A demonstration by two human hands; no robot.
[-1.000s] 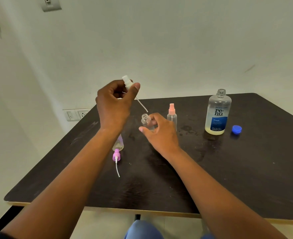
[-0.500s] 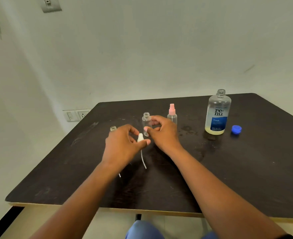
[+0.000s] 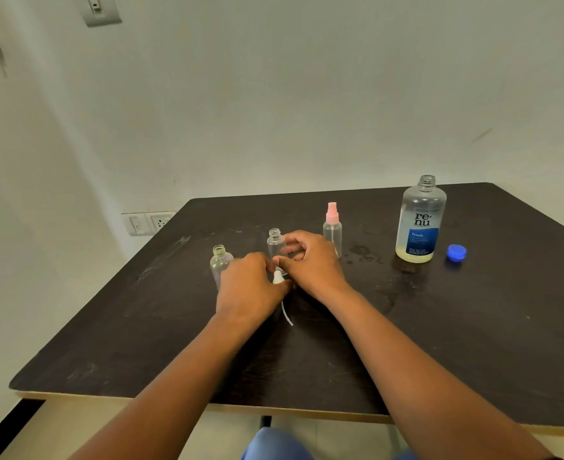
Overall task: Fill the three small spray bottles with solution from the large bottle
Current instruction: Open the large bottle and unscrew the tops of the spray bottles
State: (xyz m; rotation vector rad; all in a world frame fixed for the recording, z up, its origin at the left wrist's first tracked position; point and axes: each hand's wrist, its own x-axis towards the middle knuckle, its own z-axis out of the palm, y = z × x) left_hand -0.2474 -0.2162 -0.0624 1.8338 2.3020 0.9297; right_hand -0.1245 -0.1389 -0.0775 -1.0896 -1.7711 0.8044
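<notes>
At the frame's centre the left hand point(image 3: 250, 287) is pinching a white sprayer point(image 3: 278, 277), its tube trailing on the table point(image 3: 473, 343). The right hand point(image 3: 310, 260) is gripping the open middle bottle point(image 3: 275, 244), steadying it. To do this well, the sprayer is best laid clear of the bottles. The big bottle point(image 3: 420, 220) is standing uncapped at right, beside its cap point(image 3: 456, 252).
</notes>
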